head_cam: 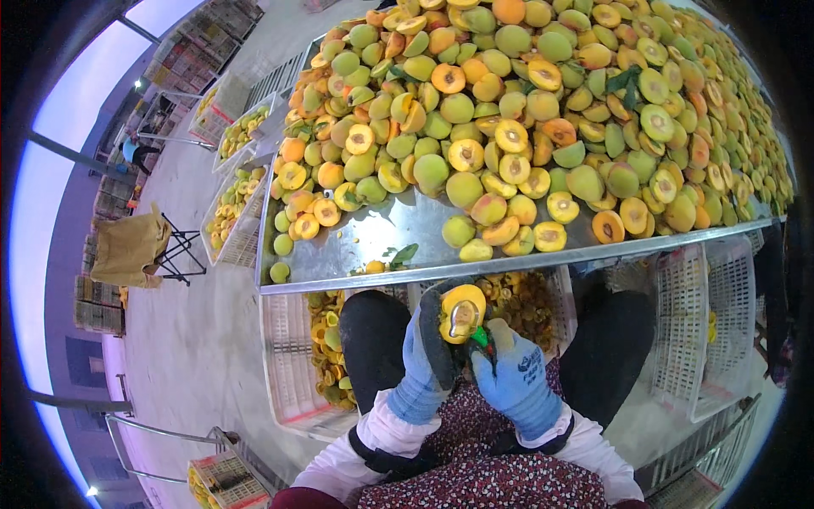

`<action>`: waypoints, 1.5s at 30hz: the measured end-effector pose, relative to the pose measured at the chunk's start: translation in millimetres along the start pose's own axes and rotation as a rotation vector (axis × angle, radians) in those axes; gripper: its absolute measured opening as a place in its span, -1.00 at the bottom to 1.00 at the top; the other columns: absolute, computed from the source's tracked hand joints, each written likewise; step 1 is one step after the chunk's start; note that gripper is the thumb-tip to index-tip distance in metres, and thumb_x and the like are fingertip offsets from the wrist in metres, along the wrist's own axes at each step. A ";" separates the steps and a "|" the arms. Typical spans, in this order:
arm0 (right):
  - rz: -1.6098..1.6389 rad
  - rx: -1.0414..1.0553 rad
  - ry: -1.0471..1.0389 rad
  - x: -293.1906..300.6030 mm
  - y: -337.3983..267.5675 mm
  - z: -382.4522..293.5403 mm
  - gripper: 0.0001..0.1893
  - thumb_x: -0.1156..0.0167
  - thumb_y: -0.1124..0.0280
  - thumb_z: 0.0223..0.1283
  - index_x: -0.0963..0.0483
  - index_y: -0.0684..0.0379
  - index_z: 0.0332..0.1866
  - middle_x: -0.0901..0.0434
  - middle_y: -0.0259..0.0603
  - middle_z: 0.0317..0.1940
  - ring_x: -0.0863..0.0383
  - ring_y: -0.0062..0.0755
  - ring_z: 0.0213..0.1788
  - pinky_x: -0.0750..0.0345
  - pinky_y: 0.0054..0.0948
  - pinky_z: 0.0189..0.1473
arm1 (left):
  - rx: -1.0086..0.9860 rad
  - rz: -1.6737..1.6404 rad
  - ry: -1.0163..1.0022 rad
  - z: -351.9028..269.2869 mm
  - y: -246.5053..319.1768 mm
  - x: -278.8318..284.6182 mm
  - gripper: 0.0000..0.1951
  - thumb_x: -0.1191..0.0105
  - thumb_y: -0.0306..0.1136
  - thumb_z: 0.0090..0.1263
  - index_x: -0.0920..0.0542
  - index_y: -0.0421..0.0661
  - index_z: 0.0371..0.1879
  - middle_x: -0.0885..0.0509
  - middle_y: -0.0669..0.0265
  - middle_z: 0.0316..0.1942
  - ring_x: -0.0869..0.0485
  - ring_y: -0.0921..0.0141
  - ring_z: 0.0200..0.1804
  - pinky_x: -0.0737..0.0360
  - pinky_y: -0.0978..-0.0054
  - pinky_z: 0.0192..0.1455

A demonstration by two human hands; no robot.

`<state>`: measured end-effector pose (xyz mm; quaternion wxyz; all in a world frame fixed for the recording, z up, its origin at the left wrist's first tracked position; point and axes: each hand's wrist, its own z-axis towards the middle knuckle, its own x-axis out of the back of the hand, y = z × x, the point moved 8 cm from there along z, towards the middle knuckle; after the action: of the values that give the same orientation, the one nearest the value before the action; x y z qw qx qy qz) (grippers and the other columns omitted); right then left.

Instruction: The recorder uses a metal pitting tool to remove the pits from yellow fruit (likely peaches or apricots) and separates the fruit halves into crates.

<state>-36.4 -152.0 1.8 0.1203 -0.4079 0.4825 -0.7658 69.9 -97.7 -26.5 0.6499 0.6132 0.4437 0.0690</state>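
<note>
My left hand [429, 356], in a blue knit glove with a dark palm, holds a halved yellow peach [462, 313] with its cut face up. My right hand [512, 369], gloved alike, grips a pitting tool [481, 338] by its green and red handle. The tool's curved metal loop lies around the stone in the peach half. Just beyond both hands runs the front rim of a metal tray table [394, 277], heaped with halved peaches [464, 189], green to orange, many showing stones.
Below the tray stand a white plastic crate [296, 375] with peach pieces and another crate [680, 324] at the right. Filled crates [238, 210], a folding chair [130, 248] and a metal-framed cart [165, 436] are at the left. A person [133, 153] is far off.
</note>
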 end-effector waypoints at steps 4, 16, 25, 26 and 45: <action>0.114 -0.071 -0.050 -4.0 1.4 -16.4 -0.61 -0.11 0.39 0.06 -0.30 0.40 -0.04 -0.47 0.09 -0.45 -0.51 0.05 -0.44 -0.44 -0.19 -0.40 | -0.105 0.138 0.008 -14.2 8.1 -14.6 -0.53 0.32 -0.08 0.47 -0.34 -0.28 0.06 -0.49 0.18 -0.05 -0.49 0.41 -0.02 -0.42 0.47 0.09; 0.008 -0.109 -0.132 -11.3 24.2 -28.9 -0.61 -0.10 0.37 0.09 -0.31 0.40 -0.03 -0.47 0.06 -0.58 -0.52 0.07 -0.51 -0.42 -0.21 -0.48 | 0.058 0.387 -0.119 -1.9 -22.5 6.6 -0.67 0.20 -0.22 0.44 -0.43 -0.25 -0.04 -0.56 0.25 -0.18 -0.54 0.47 -0.14 -0.50 0.55 -0.05; 0.201 0.012 0.241 1.9 18.1 -52.4 -0.68 -0.10 0.36 0.11 -0.35 0.41 -0.14 -0.48 0.12 -0.51 -0.51 0.11 -0.48 -0.43 -0.20 -0.46 | -0.202 0.458 0.025 -21.4 -6.8 -19.9 -0.67 0.27 -0.20 0.47 -0.45 -0.22 -0.08 -0.56 0.27 -0.19 -0.54 0.49 -0.16 -0.48 0.54 -0.05; 0.173 0.048 0.241 3.2 18.2 -53.3 -0.67 -0.10 0.37 0.11 -0.35 0.42 -0.12 -0.48 0.14 -0.50 -0.51 0.11 -0.47 -0.43 -0.19 -0.45 | -0.236 0.484 0.012 -21.0 -7.8 -20.4 -0.65 0.28 -0.18 0.48 -0.45 -0.21 -0.08 -0.56 0.27 -0.19 -0.53 0.48 -0.15 -0.47 0.53 -0.03; 0.339 -0.001 0.113 16.8 24.1 -38.4 -0.63 -0.09 0.37 0.10 -0.33 0.44 -0.08 -0.47 0.13 -0.54 -0.51 0.08 -0.48 -0.40 -0.18 -0.47 | -0.054 0.305 -0.151 -13.1 -5.7 -46.8 -0.63 0.20 -0.18 0.45 -0.43 -0.24 -0.01 -0.52 0.28 -0.14 -0.47 0.50 -0.09 -0.41 0.57 0.01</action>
<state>-80.6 -149.3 -17.6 0.2201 -0.2772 0.5506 -0.7561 30.8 -119.1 -6.5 0.6794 0.6594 0.2934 0.1326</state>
